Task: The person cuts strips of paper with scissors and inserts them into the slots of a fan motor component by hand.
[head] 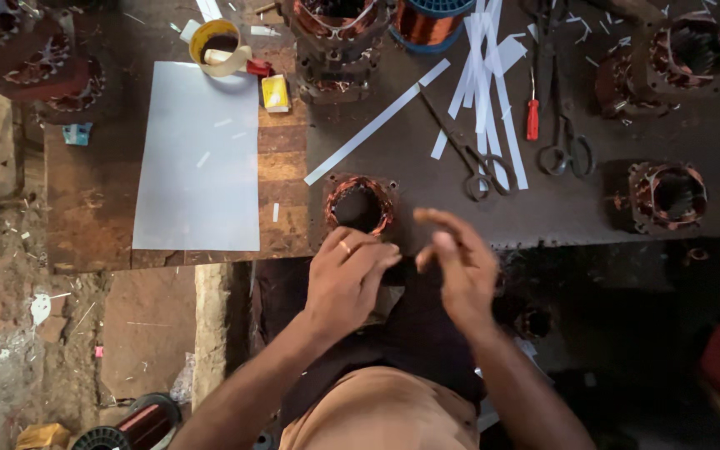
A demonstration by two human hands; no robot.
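Stator (360, 205) (one by hands) | hands: left (348, 279), right (457, 265) | scissors (477, 167): two

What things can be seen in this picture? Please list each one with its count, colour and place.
motor stator: one, copper windings, just beyond the hands
other stators: several, rusty brown, top and right of bench
white sheet: one, left on bench
paper strips: many, white, top centre
scissors: two pairs, dark, centre right
screwdriver: one, red handle, beside the strips
tape roll: one, yellowish, top left
wire spool: one, copper, on the floor bottom left
left hand: ring on one finger, fingers curled, near the stator
right hand: fingers spread, beside the left
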